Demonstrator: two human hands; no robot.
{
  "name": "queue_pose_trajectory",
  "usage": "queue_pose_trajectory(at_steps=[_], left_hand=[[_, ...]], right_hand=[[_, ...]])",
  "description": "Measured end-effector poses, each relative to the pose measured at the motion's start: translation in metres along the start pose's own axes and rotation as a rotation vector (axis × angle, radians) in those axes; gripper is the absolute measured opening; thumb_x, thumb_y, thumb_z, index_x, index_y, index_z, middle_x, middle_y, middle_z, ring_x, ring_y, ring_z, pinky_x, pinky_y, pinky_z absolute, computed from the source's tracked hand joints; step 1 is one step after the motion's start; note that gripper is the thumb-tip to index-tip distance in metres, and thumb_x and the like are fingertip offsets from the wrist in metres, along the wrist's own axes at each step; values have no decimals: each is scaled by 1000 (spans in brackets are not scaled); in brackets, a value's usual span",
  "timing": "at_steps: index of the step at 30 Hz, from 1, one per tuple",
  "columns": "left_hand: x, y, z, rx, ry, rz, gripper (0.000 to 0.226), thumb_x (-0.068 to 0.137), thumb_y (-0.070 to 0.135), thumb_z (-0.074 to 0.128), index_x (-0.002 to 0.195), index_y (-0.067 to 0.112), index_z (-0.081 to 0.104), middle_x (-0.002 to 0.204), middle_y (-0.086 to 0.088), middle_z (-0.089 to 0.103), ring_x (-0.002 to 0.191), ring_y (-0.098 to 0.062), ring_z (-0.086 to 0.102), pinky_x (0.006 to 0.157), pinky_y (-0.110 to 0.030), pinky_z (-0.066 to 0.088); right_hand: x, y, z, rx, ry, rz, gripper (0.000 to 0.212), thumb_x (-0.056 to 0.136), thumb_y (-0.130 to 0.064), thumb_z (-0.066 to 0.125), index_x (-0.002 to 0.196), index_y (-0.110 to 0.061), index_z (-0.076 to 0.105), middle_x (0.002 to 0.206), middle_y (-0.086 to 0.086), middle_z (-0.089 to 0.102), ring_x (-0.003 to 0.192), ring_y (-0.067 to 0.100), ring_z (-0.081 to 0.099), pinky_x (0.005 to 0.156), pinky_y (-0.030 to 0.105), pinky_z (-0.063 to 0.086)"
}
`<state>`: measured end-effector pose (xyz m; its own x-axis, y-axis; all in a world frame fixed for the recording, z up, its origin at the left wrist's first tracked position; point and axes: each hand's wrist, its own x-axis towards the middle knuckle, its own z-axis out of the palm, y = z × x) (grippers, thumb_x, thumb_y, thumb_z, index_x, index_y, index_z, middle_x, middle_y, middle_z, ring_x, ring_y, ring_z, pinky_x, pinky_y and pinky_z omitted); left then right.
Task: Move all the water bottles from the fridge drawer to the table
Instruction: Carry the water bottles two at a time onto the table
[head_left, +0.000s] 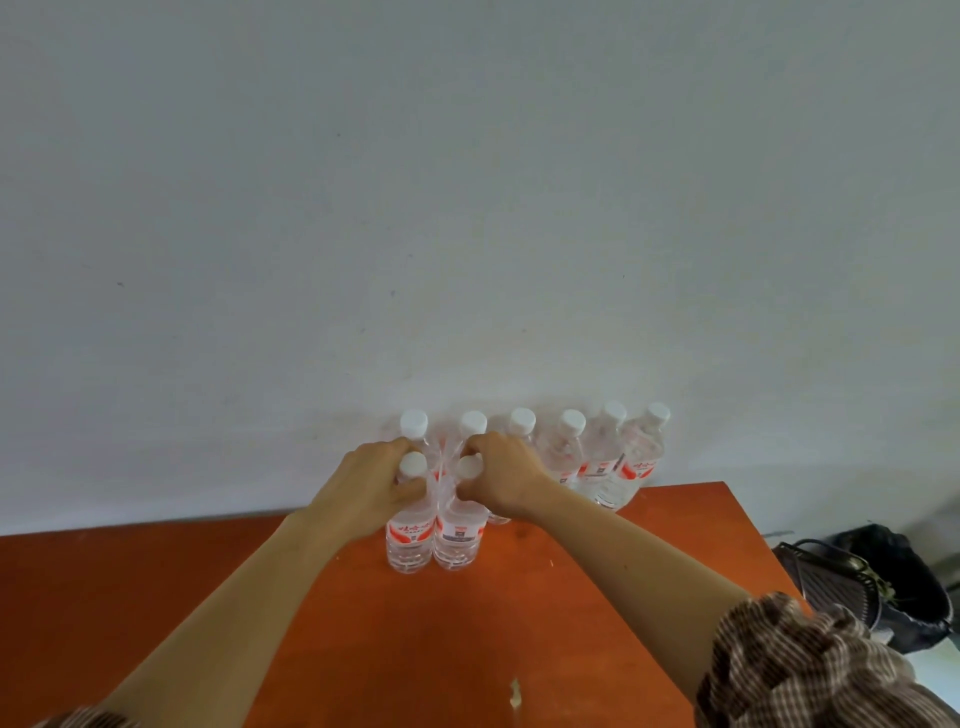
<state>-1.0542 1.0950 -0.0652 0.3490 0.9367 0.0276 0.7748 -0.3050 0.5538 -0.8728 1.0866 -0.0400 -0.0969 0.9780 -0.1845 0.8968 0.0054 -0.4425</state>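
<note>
Here, two bottles stand upright side by side, touching, near the middle of the orange-brown surface (156, 597). The left hand (363, 486) grips the left bottle (410, 540) at its neck, fingers (389, 448) curled round it just below the white cap, which pokes out above the hand. The right hand (501, 475) grips the right bottle (457, 540) the same way, fingers (480, 446) wrapped round the neck under its cap. Both bottles are clear with red-and-white labels. Just behind them a row (563, 447) of six more capped bottles stands along the far edge of the surface against the white wall (467, 208), running from behind the hands out to the right. A checked sleeve (800, 670) covers the right upper arm. Off the surface's right edge sits a bin (883, 582) lined with a black bag.
</note>
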Motion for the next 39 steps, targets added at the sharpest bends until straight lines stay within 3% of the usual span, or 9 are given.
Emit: queue_pose_trajectory(at_steps=[5,12,16,19,22,25,30,35,39], left_hand=[[2,0,0,-18,12,-4,23,85,26,64,106,19,60,84,1,64,76,-19,59,67,-32,48],[-1,0,1,-50,35,-7,27,86,25,63,112,20,60,84,3,63,75,-14,58,65,-25,45],[-2,3,4,-31,33,19,23,88,28,61,109,21,60,85,4,64,77,-14,59,69,-28,49],[-3,5,5,2,49,34,23,89,31,59,111,23,58,84,5,62,76,-14,58,68,-30,49],[-6,5,7,-25,64,7,34,90,34,60,123,27,54,97,5,63,82,-12,56,69,-25,43],[-11,6,10,-49,69,-43,46,89,40,62,131,27,49,115,1,61,97,-15,58,81,-27,47],[-19,20,10,132,112,-89,48,90,44,58,132,27,44,122,-2,56,107,-21,58,82,-34,48],[-20,57,18,295,255,6,47,92,37,56,132,13,46,129,-9,49,119,-26,46,85,-35,49],[-30,111,46,311,214,118,42,94,33,51,130,12,48,127,-10,48,118,-28,44,87,-38,46]], right_hand=[[1,1,0,-3,24,15,33,77,-21,72,106,-9,63,101,9,67,79,20,55,66,27,42],[3,2,0,-6,24,22,35,77,-22,73,108,-9,63,100,9,66,79,21,55,66,28,43],[4,3,0,-7,1,31,35,78,-20,72,110,-10,61,93,5,60,79,20,55,65,27,41],[2,5,0,-31,-9,24,33,80,-22,69,110,-12,58,101,7,64,84,21,57,68,27,40],[-4,8,6,4,-19,25,44,81,-24,68,120,-12,51,109,7,63,93,22,58,71,29,40],[-12,12,7,84,4,53,47,81,-21,68,122,-10,48,110,9,61,90,21,53,72,30,41],[-31,18,6,176,10,77,56,82,-16,67,133,-9,44,105,6,56,88,19,53,67,26,42],[-70,35,-5,158,81,82,60,86,-20,65,140,-11,38,132,10,54,111,27,57,87,37,53],[-125,70,-24,7,168,150,55,91,-28,60,140,-14,39,139,8,49,121,29,52,94,40,47]])
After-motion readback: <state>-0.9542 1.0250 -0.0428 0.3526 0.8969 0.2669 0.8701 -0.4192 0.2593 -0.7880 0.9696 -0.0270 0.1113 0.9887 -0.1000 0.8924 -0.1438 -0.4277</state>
